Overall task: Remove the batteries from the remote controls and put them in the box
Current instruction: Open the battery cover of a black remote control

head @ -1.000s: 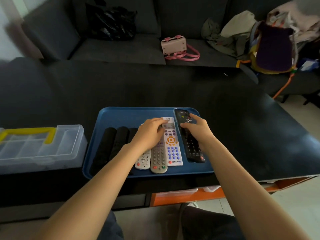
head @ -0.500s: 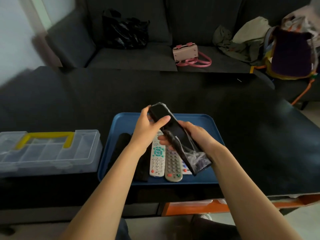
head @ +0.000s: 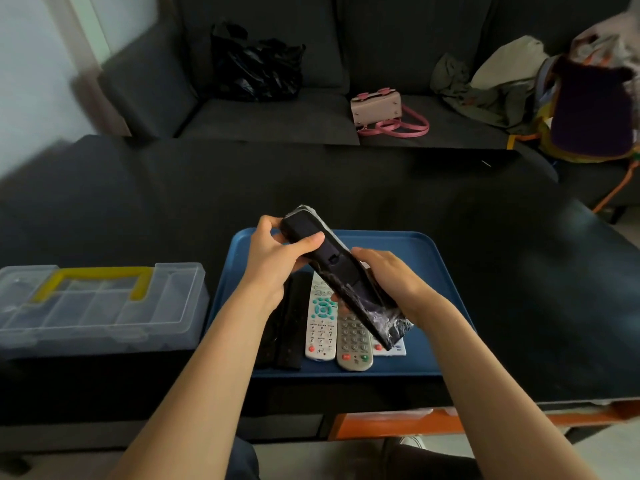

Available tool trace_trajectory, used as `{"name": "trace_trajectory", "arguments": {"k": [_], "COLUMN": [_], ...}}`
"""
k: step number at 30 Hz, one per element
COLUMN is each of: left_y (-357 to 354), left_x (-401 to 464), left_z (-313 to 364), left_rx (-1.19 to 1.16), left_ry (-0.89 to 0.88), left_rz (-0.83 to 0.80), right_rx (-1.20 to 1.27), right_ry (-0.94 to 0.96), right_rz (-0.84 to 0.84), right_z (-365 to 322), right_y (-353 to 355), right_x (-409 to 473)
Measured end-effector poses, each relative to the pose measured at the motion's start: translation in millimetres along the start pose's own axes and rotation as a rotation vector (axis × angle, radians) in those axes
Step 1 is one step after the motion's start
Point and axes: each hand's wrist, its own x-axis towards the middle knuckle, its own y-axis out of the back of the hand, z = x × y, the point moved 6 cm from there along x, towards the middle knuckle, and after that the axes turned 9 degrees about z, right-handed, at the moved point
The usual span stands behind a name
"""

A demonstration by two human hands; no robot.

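Observation:
A long black remote wrapped in clear film is held above the blue tray, back side up, tilted down to the right. My left hand grips its upper end with the thumb on the back cover. My right hand holds its lower half from the right. On the tray lie a white remote, a grey remote and dark remotes at the left. The clear plastic box with a yellow handle stands to the left of the tray, lid shut.
The tray sits on a black table near its front edge. Behind the table is a dark sofa with a black bag, a pink handbag and clothes. An orange part shows under the table.
The black remote was lifted off the tray and turned back side up, with both hands on it. My left thumb has moved onto its back cover. The view shifted left.

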Motion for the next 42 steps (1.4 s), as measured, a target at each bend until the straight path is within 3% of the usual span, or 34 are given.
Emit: {"name": "trace_trajectory", "arguments": {"k": [5,10,13,16,24,31,36,42], "left_y": [-7.1,-12.4,-16.1,-31.6,-39.1,-47.9,-48.7,-45.2], "left_x": [-6.0,-8.0,-15.2,-26.4,-29.0,-33.6,-35.2,-38.7], "left_z": [-2.2,-6.4,8.6,18.9,15.8,4.0,3.5,15.6], "left_rx": [-0.033,-0.005,0.382,0.73,0.908,1.242,1.234,0.939], "left_ry": [0.016,-0.012,-0.391,-0.746,-0.822,-0.974,-0.997,-0.904], "left_rz": [-0.024,-0.012,0.024,-0.061,-0.132,-0.175,-0.196,-0.208], "right_rx": [-0.246,-0.201,-0.178,-0.269,-0.352,-0.342,-0.328,-0.254], "right_ry": [0.171,0.111,0.106,0.163,0.224,0.23,0.204,0.136], "right_rz": [0.108,0.082,0.139,0.256,0.349,0.378,0.395,0.392], "right_z": [-5.7,-4.1,-3.7,-4.5,-7.4,-7.3,-5.6,1.4], "right_y": [7.2,13.6,16.0,22.7,21.0,15.7,18.9,21.1], "right_x": [1.3,-0.8,-1.1,1.8,3.9,2.4,4.0,4.9]}}
